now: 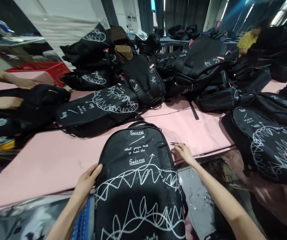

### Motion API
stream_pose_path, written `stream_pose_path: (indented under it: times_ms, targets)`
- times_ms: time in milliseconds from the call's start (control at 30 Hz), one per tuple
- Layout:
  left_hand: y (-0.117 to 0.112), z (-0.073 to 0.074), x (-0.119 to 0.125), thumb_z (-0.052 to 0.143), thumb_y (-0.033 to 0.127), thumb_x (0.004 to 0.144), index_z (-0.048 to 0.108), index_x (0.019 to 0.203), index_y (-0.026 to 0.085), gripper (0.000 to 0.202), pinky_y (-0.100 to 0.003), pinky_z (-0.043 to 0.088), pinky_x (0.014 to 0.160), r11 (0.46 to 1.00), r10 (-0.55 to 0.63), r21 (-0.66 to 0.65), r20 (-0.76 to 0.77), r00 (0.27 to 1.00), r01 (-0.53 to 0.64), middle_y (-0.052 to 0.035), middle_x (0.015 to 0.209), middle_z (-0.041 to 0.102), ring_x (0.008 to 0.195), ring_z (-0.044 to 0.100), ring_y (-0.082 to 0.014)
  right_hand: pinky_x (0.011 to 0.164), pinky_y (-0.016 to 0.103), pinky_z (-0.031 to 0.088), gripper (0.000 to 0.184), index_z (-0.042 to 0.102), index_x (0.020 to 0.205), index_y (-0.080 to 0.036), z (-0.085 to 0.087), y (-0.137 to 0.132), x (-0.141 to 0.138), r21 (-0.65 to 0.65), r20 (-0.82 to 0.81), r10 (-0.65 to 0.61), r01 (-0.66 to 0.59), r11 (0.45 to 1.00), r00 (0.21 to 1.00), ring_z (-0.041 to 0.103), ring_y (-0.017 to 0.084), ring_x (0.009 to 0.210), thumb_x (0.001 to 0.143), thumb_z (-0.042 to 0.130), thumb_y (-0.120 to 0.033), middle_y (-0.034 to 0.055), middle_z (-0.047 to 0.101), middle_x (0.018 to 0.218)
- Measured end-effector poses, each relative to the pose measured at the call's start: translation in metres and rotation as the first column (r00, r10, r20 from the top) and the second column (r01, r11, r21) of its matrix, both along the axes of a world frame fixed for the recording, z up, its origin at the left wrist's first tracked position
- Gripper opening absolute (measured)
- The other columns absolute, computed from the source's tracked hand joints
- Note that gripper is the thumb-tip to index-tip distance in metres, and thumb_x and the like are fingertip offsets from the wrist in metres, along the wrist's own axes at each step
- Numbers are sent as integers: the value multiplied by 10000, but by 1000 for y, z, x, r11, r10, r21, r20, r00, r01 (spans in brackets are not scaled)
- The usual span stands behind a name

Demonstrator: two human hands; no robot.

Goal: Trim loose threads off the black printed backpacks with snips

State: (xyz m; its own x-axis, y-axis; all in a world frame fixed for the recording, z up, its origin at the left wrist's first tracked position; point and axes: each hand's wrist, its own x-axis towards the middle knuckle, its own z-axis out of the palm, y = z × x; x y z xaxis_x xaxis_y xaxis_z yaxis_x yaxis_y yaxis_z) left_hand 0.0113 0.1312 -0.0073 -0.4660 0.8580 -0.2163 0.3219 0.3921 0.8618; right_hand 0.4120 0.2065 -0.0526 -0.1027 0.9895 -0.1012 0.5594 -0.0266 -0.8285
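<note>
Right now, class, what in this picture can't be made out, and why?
All in the head view:
Front backpack: lowest lettering cut off by the bottom edge.
Snips: handles hidden in the right hand.
Left hand: some fingertips hidden by the front backpack's side.
Right-side backpack: fine lettering too small and blurred to read.

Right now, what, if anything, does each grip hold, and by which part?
The left grip holds the black backpack by its upper left edge. The right grip is at the small scissors, opposite their tips; whether it holds them is unclear.
</note>
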Motion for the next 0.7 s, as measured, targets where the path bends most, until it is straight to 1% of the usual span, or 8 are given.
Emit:
stream_pose_path:
  times_ms: [133, 267, 333, 400, 433, 500, 600, 700]
  targets:
    - [66, 33, 10, 628, 464, 627, 645, 1007, 136, 501, -317, 485, 855, 994, -38, 108, 121, 992, 24, -95, 1112, 647, 1048, 576, -248, 926, 378, 305, 314, 574, 1067, -192, -5, 29, 12, 73, 127, -102, 93, 993, 987, 382, 265, 1137, 758, 601, -246, 130, 499, 1220]
    - [89, 94, 32, 696, 398, 611, 645, 1054, 128, 522, -332, 489, 816, 970, -235, 117, 229, 945, 212, -104, 1010, 680, 913, 619, -243, 873, 345, 350, 114, 608, 838, -182, -6, 33, 14, 42, 142, -142, 137, 990, 980, 487, 244, 1013, 795, 547, -268, 122, 607, 984]
    - [63, 120, 41, 674, 410, 657, 667, 1037, 176, 446, -333, 491, 779, 850, -527, 95, 144, 838, 518, -72, 967, 684, 849, 619, -228, 800, 326, 396, 217, 575, 751, -176, 0, 29, 19, 8, 101, -164, 164, 986, 981, 543, 226, 901, 835, 472, -348, 106, 619, 842]
    - [16, 131, 49, 650, 376, 696, 700, 974, 230, 318, -312, 479, 737, 578, -815, -8, -54, 577, 816, -42, 876, 674, 795, 597, -206, 720, 318, 432, 333, 535, 749, -173, 11, 20, 28, -32, 31, -171, 172, 985, 985, 573, 211, 802, 861, 374, -443, 91, 611, 762]
    - [-10, 130, 51, 611, 339, 739, 692, 997, 271, 280, -301, 464, 720, 419, -901, -75, -160, 404, 905, -31, 835, 656, 772, 577, -189, 691, 314, 445, 370, 517, 776, -174, 20, 12, 31, -50, 0, -167, 167, 985, 986, 580, 202, 771, 863, 332, -482, 85, 609, 755]
    - [-63, 115, 56, 486, 218, 826, 649, 1079, 315, 316, -287, 419, 679, 263, -880, -139, -439, 179, 955, -22, 735, 602, 695, 515, -160, 670, 306, 460, 373, 486, 840, -184, 41, -7, 35, -82, -132, -139, 129, 988, 981, 586, 177, 734, 838, 350, -531, 65, 602, 777]
    - [-122, 80, 60, 399, 100, 857, 588, 1167, 260, 396, -304, 362, 664, 306, -657, -188, -751, 64, 933, -30, 690, 544, 662, 442, -161, 667, 285, 460, 312, 480, 873, -213, 75, -45, 22, -126, -483, -62, 1, 992, 873, 556, 132, 674, 762, 534, -499, 10, 563, 765]
    - [-148, 59, 57, 408, 84, 866, 537, 1213, 226, 397, -305, 337, 673, 361, -525, -199, -851, 22, 911, -29, 717, 532, 686, 427, -162, 524, 223, 404, 308, 515, 862, -203, 96, -79, -7, -166, -561, -55, -46, 985, 826, 433, 85, 525, 712, 628, -447, -41, 476, 643]
